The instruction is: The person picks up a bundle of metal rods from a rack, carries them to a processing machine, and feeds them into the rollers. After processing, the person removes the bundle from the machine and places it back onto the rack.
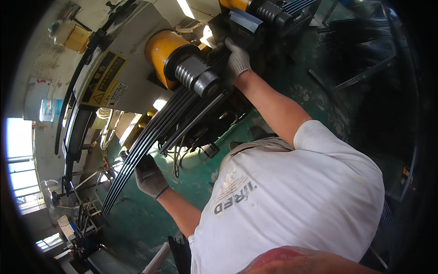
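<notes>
Several long, thin black tubes (150,137) lie side by side. They run from under a ridged black roller (199,75) with an orange cover (166,50) down to the lower left. My left hand (151,177), in a grey knit glove with dark fingers, is closed around the tubes toward their lower end, its fingers partly hidden behind them. My right hand (238,59), also gloved, is closed at the far side of the roller, by a dark machine block. What lies within its grip is hidden in shadow.
A grey machine housing (132,50) with a yellow warning label (104,77) stands at the upper left. A second roller unit (273,13) sits at the top. Cables (178,160) hang beneath the tubes. A dark pile of rods (360,50) lies on a rack at the right.
</notes>
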